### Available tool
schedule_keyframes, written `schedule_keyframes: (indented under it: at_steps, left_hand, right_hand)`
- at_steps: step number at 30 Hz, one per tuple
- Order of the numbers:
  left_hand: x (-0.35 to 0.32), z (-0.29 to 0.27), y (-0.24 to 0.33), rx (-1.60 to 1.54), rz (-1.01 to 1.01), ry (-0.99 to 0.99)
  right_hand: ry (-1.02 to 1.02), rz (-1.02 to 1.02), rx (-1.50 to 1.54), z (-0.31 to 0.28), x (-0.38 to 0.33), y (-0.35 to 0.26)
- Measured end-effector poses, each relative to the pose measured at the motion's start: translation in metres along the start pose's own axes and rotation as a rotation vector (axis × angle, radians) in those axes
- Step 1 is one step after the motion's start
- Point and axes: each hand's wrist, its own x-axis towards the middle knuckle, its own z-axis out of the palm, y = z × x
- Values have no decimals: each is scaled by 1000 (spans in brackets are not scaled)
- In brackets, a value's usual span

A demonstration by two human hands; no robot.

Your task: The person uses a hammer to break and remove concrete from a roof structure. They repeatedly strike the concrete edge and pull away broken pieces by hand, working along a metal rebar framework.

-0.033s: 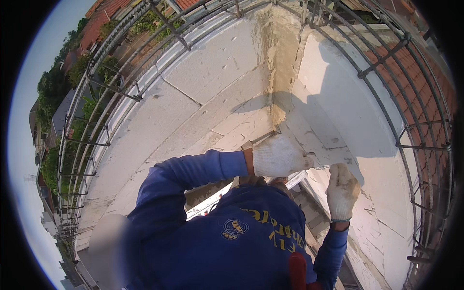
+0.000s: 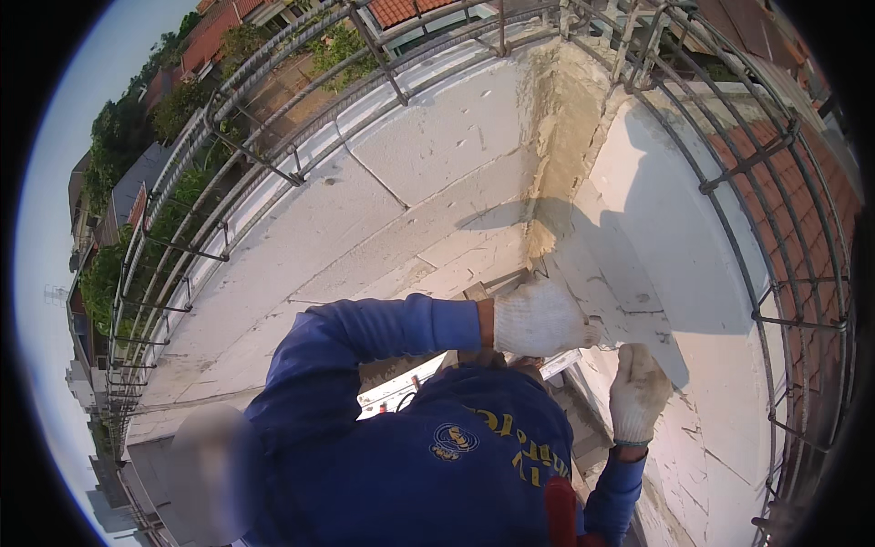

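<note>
Both my hands wear white knit gloves, and my sleeves are blue. A flat, broken white slab piece point(image 2: 624, 273) leans against the inner corner where two white block walls meet. My left hand point(image 2: 538, 319) is closed on the slab's lower left edge. My right hand point(image 2: 638, 394) grips its bottom edge from below, fingers curled up around it. The corner joint point(image 2: 565, 137) above the slab shows rough, yellowish mortar.
Curved steel reinforcing bars point(image 2: 228, 155) run along the top of the white wall point(image 2: 365, 219) and down the right side point(image 2: 775, 301) in front of red brickwork. Trees and tiled roofs lie far below at the left. A blurred pale patch point(image 2: 210, 465) sits beside my left shoulder.
</note>
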Motion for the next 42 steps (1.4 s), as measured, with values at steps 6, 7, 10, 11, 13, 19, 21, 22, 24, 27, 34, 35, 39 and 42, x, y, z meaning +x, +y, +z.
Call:
schedule_keyframes:
  at_steps: [6,7,10,11,13,19,21,22,24,27,34,35,39,42]
  left_hand:
    - [-13,6,-6,-44,99,272]
    - [-14,6,3,-88,77,253]
    - [-17,7,17,-189,-96,395]
    - [-15,15,18,-245,-158,472]
    - [-11,34,9,-351,-262,610]
    - [22,41,22,-1094,-472,867]
    - [38,43,32,-1217,-431,855]
    - [43,39,40,-1282,-406,849]
    - [37,26,47,-1208,-443,851]
    - [25,13,43,-1273,-459,850]
    - [6,34,12,-1012,-368,663]
    - [3,36,7,-967,-329,657]
    - [-5,13,16,-1493,-516,724]
    - [3,-3,11,-1849,-552,733]
  right_hand:
    - [-488,21,825,19,-29,10]
    - [-502,290,1159,0,-26,-6]
    - [-395,277,1307,-7,-9,-11]
    - [-364,224,1075,5,-3,8]
    - [-220,319,1022,3,8,-7]
    - [-25,83,905,51,2,4]
    - [-124,78,582,58,-5,-23]
    - [-141,141,384,69,-12,-28]
    - [-56,141,154,83,-13,-28]
    - [-119,6,325,60,-2,-33]
    - [-143,91,457,58,-18,-25]
    - [-21,-33,420,69,-17,-14]
    - [-62,-147,294,82,-13,18]
    - [-166,42,844,71,-12,11]
